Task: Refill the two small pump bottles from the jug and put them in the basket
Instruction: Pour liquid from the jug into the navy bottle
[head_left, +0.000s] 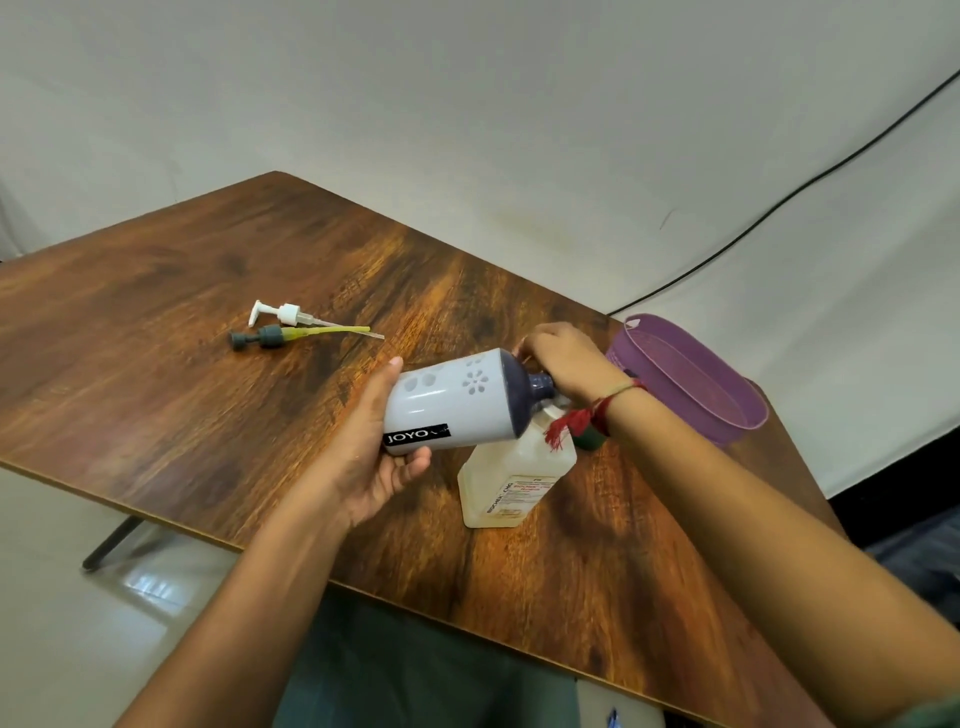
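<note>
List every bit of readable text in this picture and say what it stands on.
"JOYO": white letters on a black sticker on the grey bottle held in the left hand.
Red print on the clear bottle's label: roughly "BIOCHEK-CHG", blurred; the smaller lines are unreadable.

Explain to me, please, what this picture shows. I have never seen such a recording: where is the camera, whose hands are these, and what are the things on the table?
There is no machine here. A person wears one camera on the head, so you look forward and down at that person's own two hands. The left hand holds a grey bottle tipped on its side; the right hand grips its dark neck. Under the neck, a clear bottle stands on the wooden table. A white pump head and a dark pump head lie loose farther left. A purple basket stands at the right.
</note>
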